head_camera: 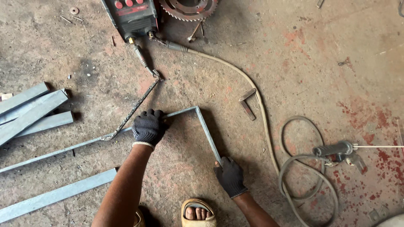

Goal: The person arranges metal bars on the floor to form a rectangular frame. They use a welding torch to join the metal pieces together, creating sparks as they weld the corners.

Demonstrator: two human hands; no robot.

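So both gloved hands were down on the angle-iron frame (198,115) lying on the concrete floor (294,63). Left hand (148,127) was pressed on the long bar, fingers curled over it, right near the corner joint at about 1 o'clock from it. Right hand (229,175) gripped the short leg's end at 5 o'clock. A welding electrode holder (336,150) (with its cable looped) lay at 3 o'clock, the welder box (131,16) at 12, spare steel bars (31,113) at 9.
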